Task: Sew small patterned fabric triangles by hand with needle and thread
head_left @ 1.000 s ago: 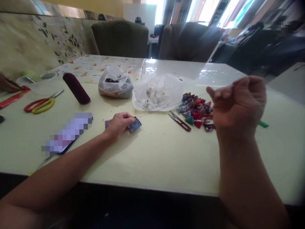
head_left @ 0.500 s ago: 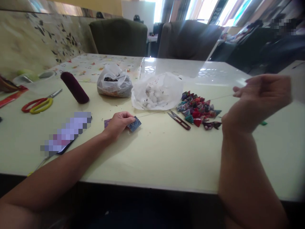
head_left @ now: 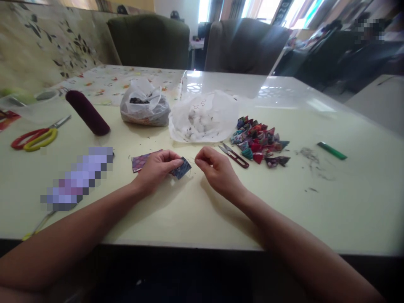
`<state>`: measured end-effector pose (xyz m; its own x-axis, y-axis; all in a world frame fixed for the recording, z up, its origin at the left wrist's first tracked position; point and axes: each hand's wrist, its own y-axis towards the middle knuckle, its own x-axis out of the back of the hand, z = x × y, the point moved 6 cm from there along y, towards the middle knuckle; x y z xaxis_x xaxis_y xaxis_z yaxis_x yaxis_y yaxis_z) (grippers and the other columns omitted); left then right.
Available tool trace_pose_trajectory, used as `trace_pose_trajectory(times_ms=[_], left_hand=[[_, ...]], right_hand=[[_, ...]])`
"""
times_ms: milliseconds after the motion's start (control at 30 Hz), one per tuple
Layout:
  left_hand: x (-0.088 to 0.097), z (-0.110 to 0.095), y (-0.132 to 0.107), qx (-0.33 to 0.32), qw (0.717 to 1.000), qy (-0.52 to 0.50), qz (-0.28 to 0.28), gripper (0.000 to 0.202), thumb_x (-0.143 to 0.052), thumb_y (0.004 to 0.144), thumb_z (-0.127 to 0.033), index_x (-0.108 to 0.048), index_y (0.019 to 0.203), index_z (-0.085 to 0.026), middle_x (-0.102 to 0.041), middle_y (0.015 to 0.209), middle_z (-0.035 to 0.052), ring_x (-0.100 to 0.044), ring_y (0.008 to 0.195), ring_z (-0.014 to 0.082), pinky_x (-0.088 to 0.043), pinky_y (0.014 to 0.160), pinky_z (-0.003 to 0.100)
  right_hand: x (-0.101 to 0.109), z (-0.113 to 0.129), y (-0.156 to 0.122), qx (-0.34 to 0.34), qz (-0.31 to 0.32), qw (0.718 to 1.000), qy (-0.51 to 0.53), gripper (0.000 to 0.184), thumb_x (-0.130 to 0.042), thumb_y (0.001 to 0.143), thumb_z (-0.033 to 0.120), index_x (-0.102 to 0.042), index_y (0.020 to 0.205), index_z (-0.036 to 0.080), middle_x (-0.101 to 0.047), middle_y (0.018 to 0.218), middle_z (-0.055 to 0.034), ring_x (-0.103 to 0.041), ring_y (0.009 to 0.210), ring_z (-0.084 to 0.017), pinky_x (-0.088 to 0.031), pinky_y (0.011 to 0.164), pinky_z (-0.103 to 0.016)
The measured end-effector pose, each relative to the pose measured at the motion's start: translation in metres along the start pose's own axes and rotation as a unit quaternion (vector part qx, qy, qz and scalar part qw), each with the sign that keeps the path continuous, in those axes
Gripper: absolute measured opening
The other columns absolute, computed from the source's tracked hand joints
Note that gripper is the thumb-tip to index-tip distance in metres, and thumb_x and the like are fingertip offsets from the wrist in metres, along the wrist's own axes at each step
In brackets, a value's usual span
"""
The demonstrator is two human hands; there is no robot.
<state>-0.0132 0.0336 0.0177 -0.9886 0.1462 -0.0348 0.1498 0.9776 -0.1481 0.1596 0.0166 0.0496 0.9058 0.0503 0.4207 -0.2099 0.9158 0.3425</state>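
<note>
My left hand (head_left: 157,168) is closed, thumb and fingers pinching a small dark-blue patterned cloth piece (head_left: 183,168) just above the table. Under and behind that hand lies a purple-pink patterned cloth (head_left: 139,163). Close to the blue cloth's right corner, my right hand (head_left: 216,168) is closed in a pinch. A fine thread (head_left: 191,160) shows between its fingertips and the cloth; whether a needle is in the fingers is too small to tell. Brown-handled thread snips (head_left: 238,158) lie just beyond my right hand, beside a pile of small stuffed cloth pieces (head_left: 257,143).
A white bag of stuffing (head_left: 203,120) and a filled plastic bag (head_left: 145,107) stand behind my hands. Leftward are a dark maroon cylinder (head_left: 88,113), red-and-yellow scissors (head_left: 41,136) and a phone (head_left: 80,179). A green strip (head_left: 332,150) and thread scraps (head_left: 311,155) lie rightward.
My right hand has come down and left from high on the right to beside the cloth. The thread, stretched taut before, is now slack and short between the hands.
</note>
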Motion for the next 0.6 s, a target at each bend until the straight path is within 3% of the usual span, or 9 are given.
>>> trace_pose_trajectory(times_ms=[267,600], left_hand=[[-0.0008,-0.0076,-0.0029,-0.036,0.996,0.078,0.007,0.017,-0.08,0.072,-0.032,-0.074,0.076,-0.017,-0.07,0.074,0.0023,-0.061,0.068,0.0137,-0.049,0.067,0.026],[-0.0013,-0.0079,-0.004,-0.063,0.993,0.094,0.01,0.018,-0.079,0.074,-0.033,-0.075,0.078,-0.016,-0.071,0.076,0.0026,-0.062,0.069,0.014,-0.051,0.068,0.026]], right_hand=[[-0.0049,0.0032,-0.002,0.022,0.0,0.998,-0.05,0.014,-0.061,0.087,0.016,-0.063,0.074,0.02,-0.057,0.075,-0.0003,-0.053,0.07,-0.014,-0.039,0.067,-0.028],[-0.0043,0.0023,-0.0018,0.037,0.003,0.997,-0.069,0.015,-0.062,0.088,0.011,-0.066,0.075,0.018,-0.059,0.076,-0.0005,-0.054,0.069,-0.012,-0.039,0.067,-0.026]])
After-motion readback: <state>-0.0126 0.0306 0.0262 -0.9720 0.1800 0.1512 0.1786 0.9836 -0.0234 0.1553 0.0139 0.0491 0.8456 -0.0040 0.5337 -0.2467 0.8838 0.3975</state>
